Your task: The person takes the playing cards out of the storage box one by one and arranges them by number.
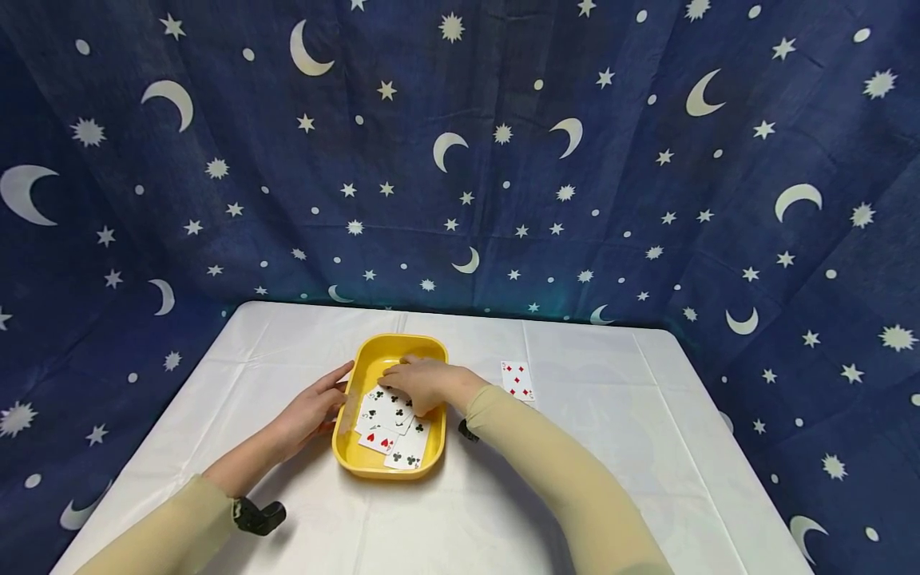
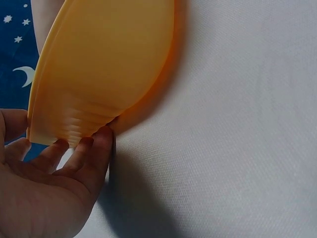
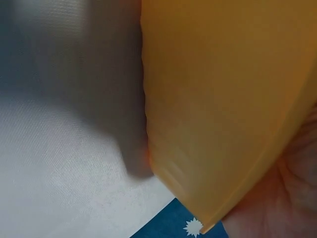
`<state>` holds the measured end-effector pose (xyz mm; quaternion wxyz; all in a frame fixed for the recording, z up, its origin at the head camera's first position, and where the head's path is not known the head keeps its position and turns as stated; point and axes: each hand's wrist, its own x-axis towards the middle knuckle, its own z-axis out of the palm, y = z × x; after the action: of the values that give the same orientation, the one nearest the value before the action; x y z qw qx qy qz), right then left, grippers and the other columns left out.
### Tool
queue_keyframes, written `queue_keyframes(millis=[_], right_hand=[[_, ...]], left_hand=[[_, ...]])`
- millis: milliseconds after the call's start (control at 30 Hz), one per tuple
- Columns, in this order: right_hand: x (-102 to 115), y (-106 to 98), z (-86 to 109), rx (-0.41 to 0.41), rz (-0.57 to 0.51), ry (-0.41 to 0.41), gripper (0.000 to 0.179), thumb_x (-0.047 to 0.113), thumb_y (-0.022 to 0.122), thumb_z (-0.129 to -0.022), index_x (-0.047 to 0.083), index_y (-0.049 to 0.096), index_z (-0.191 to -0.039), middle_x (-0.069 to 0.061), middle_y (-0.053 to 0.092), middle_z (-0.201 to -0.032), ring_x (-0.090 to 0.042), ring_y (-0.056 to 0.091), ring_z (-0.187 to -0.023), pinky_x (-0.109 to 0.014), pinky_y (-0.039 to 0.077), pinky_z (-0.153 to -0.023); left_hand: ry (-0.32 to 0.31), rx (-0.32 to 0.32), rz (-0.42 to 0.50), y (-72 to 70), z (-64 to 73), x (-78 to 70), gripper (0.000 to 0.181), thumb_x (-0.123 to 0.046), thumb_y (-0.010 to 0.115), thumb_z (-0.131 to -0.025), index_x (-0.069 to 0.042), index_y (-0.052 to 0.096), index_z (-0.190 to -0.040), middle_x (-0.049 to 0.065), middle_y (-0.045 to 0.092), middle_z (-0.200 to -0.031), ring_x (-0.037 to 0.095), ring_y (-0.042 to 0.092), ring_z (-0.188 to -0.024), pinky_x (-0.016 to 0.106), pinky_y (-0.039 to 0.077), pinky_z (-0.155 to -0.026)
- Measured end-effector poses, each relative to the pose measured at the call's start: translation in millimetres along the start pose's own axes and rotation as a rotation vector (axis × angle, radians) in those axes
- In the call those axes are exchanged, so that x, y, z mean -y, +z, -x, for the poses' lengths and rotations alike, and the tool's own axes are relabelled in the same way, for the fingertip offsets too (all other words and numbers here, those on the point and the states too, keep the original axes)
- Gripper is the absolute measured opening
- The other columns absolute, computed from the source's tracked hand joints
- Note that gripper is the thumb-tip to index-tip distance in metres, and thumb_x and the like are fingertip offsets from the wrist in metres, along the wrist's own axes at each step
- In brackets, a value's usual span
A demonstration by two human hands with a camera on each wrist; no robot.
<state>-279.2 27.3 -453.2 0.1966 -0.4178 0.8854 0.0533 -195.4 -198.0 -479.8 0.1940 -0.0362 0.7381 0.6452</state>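
Observation:
A yellow tray (image 1: 345, 458) with rounded corners stands on the table, holding several loose playing cards (image 1: 388, 411), clubs and hearts among them, face up. My left hand (image 1: 314, 413) is at the tray's left side; in the left wrist view its fingertips (image 2: 85, 144) touch the ribbed outer wall. Over the right wall reaches my right hand (image 1: 424, 383), its bent fingers down among the cards. I cannot tell whether those fingers grip a card. In the right wrist view the tray wall hides most of that hand, leaving part of the palm (image 3: 292, 193) showing.
To the right of the tray a diamonds card (image 1: 517, 380) lies face up on the white-covered table (image 1: 611, 423), partly behind my right forearm. A dark blue curtain (image 1: 460, 200) with moons and stars hangs behind the table and along its sides.

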Motion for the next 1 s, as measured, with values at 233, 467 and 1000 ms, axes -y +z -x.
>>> queue_keyframes(millis=[233, 467, 1000], right_hand=[[-5.3, -2.4, 5.9, -0.037, 0.022, -0.029, 0.080, 0.023, 0.083, -0.081, 0.028, 0.049, -0.153, 0.011, 0.052, -0.145, -0.015, 0.041, -0.120, -0.028, 0.039, -0.102], [-7.7, -1.7, 8.6, -0.057, 0.072, -0.046, 0.082, 0.032, 0.086, -0.078, 0.025, 0.051, -0.151, 0.009, 0.054, -0.139, -0.016, 0.041, -0.116, -0.027, 0.039, -0.098], [-7.8, -1.3, 11.3, -0.094, 0.035, -0.049, 0.070, 0.038, 0.088, -0.075, 0.023, 0.060, -0.137, 0.007, 0.055, -0.126, -0.015, 0.042, -0.112, -0.029, 0.039, -0.096]], left_hand=[[-0.021, -0.018, -0.013, -0.7, -1.6, 0.7, 0.070, -0.017, 0.047, -0.101, -0.025, 0.021, -0.165, 0.019, 0.036, -0.160, 0.033, 0.054, -0.128, 0.036, 0.053, -0.094], [0.002, -0.006, 0.017, -1.6, -2.0, 3.6, 0.071, -0.014, 0.047, -0.101, -0.022, 0.020, -0.166, 0.021, 0.035, -0.160, 0.034, 0.054, -0.130, 0.039, 0.053, -0.096], [0.018, 0.005, 0.024, -0.5, 0.1, 1.5, 0.070, -0.014, 0.046, -0.102, -0.021, 0.018, -0.166, 0.022, 0.035, -0.160, 0.035, 0.052, -0.132, 0.041, 0.050, -0.100]])
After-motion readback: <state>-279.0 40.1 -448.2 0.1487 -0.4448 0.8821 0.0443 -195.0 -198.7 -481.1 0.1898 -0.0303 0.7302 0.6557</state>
